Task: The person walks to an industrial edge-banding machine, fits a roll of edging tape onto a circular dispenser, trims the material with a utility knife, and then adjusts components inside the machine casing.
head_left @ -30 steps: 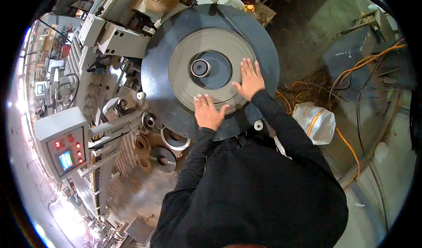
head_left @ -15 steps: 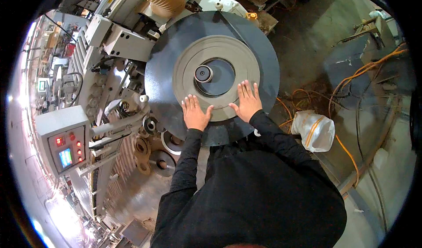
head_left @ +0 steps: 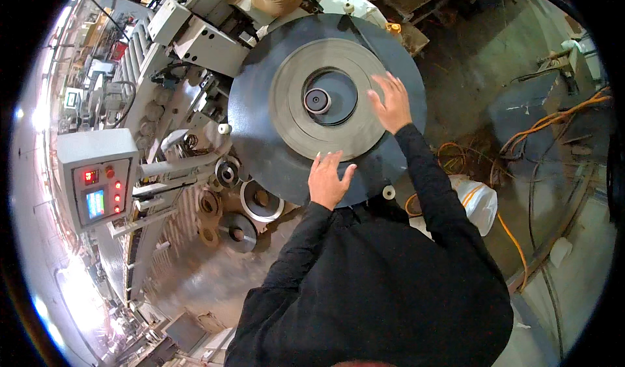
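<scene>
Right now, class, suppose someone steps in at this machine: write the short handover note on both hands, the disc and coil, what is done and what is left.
Left hand: open, flat on the near edge of the grey coil, fingers spread.
Right hand: open, palm on the coil's far right side.
The coil lies flat on the big dark disc, around the centre hub. The control box with red buttons stands to the left, smaller reels below the disc, a white bag on the floor to the right.
Done: coil seated on the disc.
Left: cannot tell from this view whether it is centred or clamped; check that first.
</scene>
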Demonstrator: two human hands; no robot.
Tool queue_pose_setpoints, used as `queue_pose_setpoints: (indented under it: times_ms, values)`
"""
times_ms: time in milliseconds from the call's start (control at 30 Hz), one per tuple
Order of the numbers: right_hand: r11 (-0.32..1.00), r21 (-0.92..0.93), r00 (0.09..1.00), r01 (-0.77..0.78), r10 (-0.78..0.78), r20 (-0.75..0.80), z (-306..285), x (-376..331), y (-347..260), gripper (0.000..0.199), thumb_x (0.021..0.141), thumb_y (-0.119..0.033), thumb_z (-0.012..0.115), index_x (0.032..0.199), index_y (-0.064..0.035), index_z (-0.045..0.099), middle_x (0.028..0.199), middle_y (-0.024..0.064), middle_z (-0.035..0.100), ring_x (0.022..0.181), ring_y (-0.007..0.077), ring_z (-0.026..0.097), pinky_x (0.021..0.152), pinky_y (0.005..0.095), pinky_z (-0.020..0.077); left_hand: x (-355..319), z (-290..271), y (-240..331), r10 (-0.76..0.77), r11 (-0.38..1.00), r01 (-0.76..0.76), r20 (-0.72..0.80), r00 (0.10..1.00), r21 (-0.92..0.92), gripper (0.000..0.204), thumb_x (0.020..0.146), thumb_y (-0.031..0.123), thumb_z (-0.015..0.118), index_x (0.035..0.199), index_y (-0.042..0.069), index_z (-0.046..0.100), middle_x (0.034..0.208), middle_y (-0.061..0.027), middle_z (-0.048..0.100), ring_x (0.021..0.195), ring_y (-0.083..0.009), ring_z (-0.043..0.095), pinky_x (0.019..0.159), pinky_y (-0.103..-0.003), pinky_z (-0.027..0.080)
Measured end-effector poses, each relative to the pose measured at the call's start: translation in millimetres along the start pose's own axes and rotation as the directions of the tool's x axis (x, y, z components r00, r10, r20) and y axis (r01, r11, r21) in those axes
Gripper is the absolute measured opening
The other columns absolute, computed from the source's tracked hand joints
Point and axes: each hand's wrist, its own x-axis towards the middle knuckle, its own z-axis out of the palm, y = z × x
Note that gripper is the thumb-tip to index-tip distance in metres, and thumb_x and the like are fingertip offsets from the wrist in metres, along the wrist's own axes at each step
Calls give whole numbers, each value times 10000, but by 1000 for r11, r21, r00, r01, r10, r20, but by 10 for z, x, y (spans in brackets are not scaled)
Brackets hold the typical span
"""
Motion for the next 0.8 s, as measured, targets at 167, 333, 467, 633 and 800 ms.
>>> queue_pose_setpoints:
  times_ms: [167,333,467,633,800]
  values:
    - [975,-108,974,-193,204,98,-90,-1037,118,476,950,-289,720,1340,-29,635,1372,181,658,1395,449,499,1194,547,346,-386,-47,-466,-80,997,81,-59,995,5,493,983,433,703,1278,39,708,1209,-222,740,1194,-358,682,1131,-481,458]
    - [967,-147,933,-207,241,267,-204,-1437,-392,602,945,-337,715,1436,-22,572,1491,170,581,1493,431,390,1252,553,277,-568,-52,-745,-203,979,203,-58,977,-2,489,1009,433,671,1294,36,696,1257,-234,725,1218,-370,670,1144,-484,450]
    - [962,-242,907,-129,213,362,-173,-1463,-664,715,964,-400,681,1521,4,488,1574,183,502,1533,440,332,1274,553,239,-374,-83,-769,-173,983,176,-69,983,49,553,1017,444,659,1382,29,636,1365,-238,671,1337,-388,592,1183,-486,414]
    - [900,-428,790,-81,320,523,15,-1254,-819,892,997,-569,572,1620,24,333,1695,196,328,1610,409,165,1314,541,103,186,85,-1140,-5,972,14,-39,999,234,774,1032,527,599,1569,-6,438,1645,-201,420,1560,-401,314,1274,-503,269]
    - [859,-511,743,-45,371,557,144,-1221,-858,979,1005,-662,486,1628,66,284,1719,237,247,1626,399,103,1317,545,12,624,205,-1463,-23,914,-11,79,997,405,897,1018,657,512,1627,18,353,1721,-147,301,1594,-393,229,1309,-513,161]
